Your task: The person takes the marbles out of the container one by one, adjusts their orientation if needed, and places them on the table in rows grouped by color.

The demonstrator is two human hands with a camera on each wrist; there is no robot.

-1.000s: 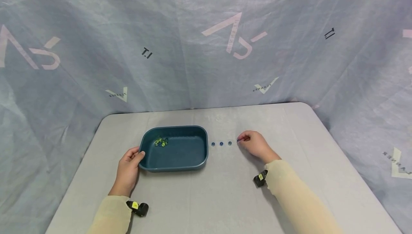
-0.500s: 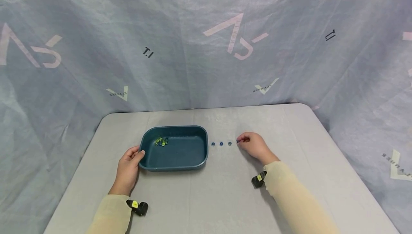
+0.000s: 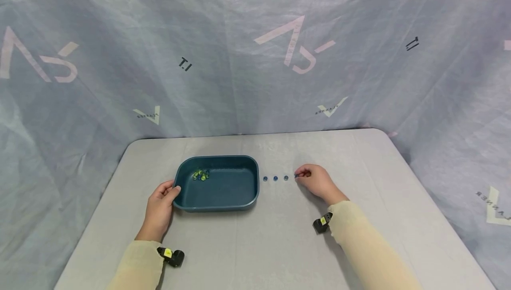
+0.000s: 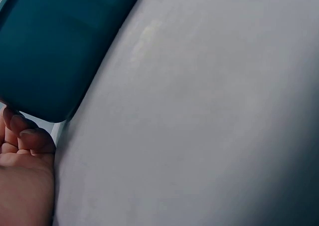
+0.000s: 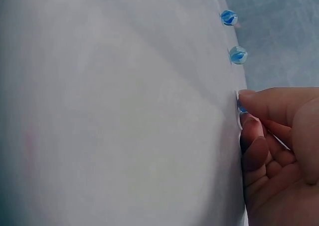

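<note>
Reaching sleeves (image 3: 135, 265): pale yellow, angled in from the near side, one to the left and one to the right.
Wrist devices (image 3: 171, 257): black with a yellow label, one at each cuff.
Left hand (image 3: 157, 208): clamped on the left end of the tray, thumb over the rim, other fingers outside the wall; well apart from the other hand.
Tray (image 3: 227, 190): dark teal, rounded rectangle, flat on the table, open side up; long axis left to right, roughly parallel to the far table edge.
Right hand (image 3: 317, 181): thumb and fingertip together on a marble, low over the table, remaining fingers curled beneath.
Pinched marble (image 5: 242, 107): blue, mostly hidden by the fingers, at the right end of the row.
Row marbles (image 3: 275, 178): three, round, clear with blue swirls in the right wrist view; spaced apart in a straight line just beside the tray's right end, running the same way as its long axis.
Marble cluster (image 3: 201, 175): inside the tray, toward its left end; yellow-green and blue, bunched together, exact count too small to tell.
Table (image 3: 271, 245): pale grey, rounded far corners.
Backdrop (image 3: 223, 95): grey-blue cloth, printed with pink, cream and black lettering.
</note>
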